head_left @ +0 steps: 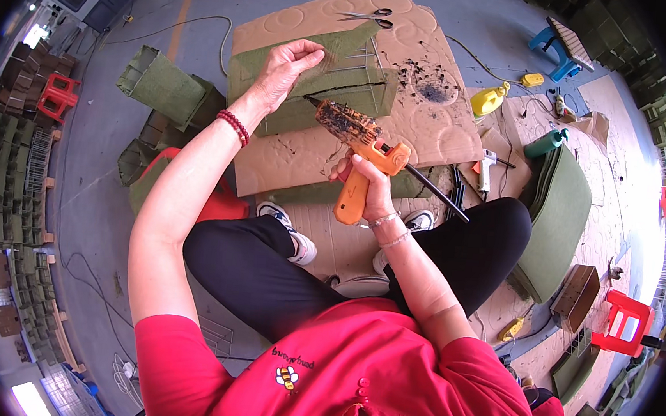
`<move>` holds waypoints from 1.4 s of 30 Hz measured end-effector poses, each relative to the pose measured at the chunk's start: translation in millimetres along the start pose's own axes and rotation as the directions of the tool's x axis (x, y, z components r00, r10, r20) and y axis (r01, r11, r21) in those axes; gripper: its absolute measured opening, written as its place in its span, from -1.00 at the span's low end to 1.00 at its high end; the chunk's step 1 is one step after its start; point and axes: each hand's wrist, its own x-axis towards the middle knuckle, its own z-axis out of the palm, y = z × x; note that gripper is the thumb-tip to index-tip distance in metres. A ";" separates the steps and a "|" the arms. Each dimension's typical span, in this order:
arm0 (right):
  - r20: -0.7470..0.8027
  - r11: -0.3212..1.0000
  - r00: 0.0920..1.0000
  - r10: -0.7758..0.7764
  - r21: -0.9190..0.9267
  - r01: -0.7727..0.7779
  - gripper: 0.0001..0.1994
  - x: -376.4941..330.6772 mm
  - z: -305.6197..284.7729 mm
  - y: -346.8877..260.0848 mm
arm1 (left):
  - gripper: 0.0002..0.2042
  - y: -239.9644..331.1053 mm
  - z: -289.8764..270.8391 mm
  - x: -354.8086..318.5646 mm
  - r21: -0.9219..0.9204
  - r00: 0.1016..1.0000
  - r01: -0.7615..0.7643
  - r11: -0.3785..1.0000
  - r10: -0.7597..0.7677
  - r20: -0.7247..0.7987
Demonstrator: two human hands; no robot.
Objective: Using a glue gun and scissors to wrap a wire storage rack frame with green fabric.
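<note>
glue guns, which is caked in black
The orange glue gun, its front end crusted black; the white glue gun, farther right, shows no such crust.

Orange glue gun [385, 157], green fabric [252, 67]

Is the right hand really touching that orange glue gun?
Touching: the head view shows the right hand wrapped around the orange glue gun, below its barrel.

On my feed I count two hands [281, 69], two glue guns [382, 157], two shoes [293, 235] and two bottles [488, 100]. I make it one pair of scissors [381, 13] and one red beaded bracelet [234, 127].
</note>
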 end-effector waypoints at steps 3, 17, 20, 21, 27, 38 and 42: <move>-0.006 1.000 1.000 0.006 0.001 -0.006 -0.76 0.0 0.0 -0.2 | -0.89 -1.8 -3.9 1.9 -0.006 0.999 0.028 1.000 -0.028 0.018; 0.049 1.000 0.999 0.000 0.009 0.000 -0.80 2.7 14.1 -0.1 | -0.90 2.1 0.1 -0.7 0.007 0.999 0.026 1.000 -0.026 -0.024; 0.047 1.000 0.999 0.004 -0.004 -0.004 -0.81 3.2 15.5 -0.2 | -0.90 3.2 -0.6 -0.2 0.021 0.999 0.026 0.999 -0.026 -0.019; 0.046 1.000 0.999 0.004 -0.003 -0.004 -0.81 2.7 16.7 -0.5 | -0.90 3.3 0.3 -0.4 0.021 0.999 0.028 0.999 -0.027 -0.018; 0.019 0.998 1.000 0.024 -0.059 -0.022 -0.77 2.8 21.4 0.6 | -0.89 5.7 2.7 -1.4 0.006 1.000 0.021 1.000 -0.021 -0.018; 0.025 1.000 1.000 -0.014 0.006 0.014 -0.82 2.0 10.7 2.8 | -0.86 4.0 0.8 -2.6 0.023 1.000 0.011 1.000 -0.011 -0.014; -0.005 1.000 1.000 -0.010 0.021 0.010 -0.82 0.7 9.7 2.3 | -0.85 5.0 0.6 -3.1 0.032 1.000 0.023 0.999 -0.022 -0.016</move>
